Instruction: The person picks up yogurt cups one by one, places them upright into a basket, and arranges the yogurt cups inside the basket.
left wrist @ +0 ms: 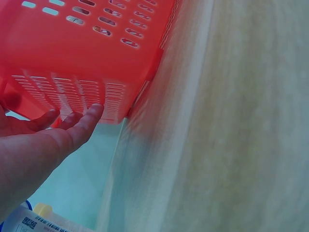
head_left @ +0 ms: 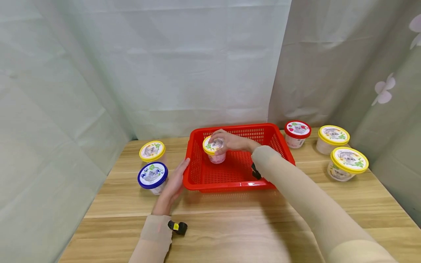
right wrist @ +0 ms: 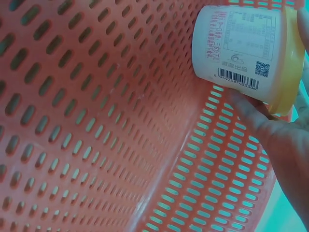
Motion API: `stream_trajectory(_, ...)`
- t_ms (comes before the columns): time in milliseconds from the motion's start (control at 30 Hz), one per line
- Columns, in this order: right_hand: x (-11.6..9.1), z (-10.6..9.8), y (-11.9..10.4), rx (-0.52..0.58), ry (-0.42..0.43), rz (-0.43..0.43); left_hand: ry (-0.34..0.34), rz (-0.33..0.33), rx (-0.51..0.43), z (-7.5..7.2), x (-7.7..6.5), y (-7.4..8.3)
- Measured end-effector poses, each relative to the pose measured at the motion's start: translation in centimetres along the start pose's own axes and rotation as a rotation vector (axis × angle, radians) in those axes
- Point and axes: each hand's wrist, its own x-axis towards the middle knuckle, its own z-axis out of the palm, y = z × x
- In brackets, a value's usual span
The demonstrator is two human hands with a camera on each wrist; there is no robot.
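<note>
Inside a red slotted plastic basket (head_left: 236, 168), my right hand (head_left: 230, 141) grips a tub with a yellow-rimmed lid (head_left: 217, 157) near the basket's left end. The right wrist view shows the thumb along the side of this white tub (right wrist: 236, 48), with printed text and a barcode facing the camera. My left hand (head_left: 174, 182) is at the basket's left side, its fingers fairly straight against the outer slotted wall (left wrist: 116, 99). Just left of that hand stand a blue-lidded tub (head_left: 152, 175) and a yellow-lidded tub (head_left: 152, 150) behind it.
Right of the basket stand a red-lidded tub (head_left: 297, 132) and two more yellow-lidded tubs, one farther back (head_left: 333, 137) and one nearer (head_left: 348, 162). Everything rests on a wood-grain table (head_left: 217, 233). Pale curtains (head_left: 204, 65) hang behind and at both sides.
</note>
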Motion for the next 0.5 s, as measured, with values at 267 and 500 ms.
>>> stream_trajectory(267,0.4,0.7,-0.1,-0.005,0.005,-0.025,0.005,-0.008,0.010,0.0,0.0,0.1)
stream_trajectory(500,0.7,1.2,-0.6,-0.009,0.018,-0.020,-0.007,-0.005,0.027,0.0,0.1,0.1)
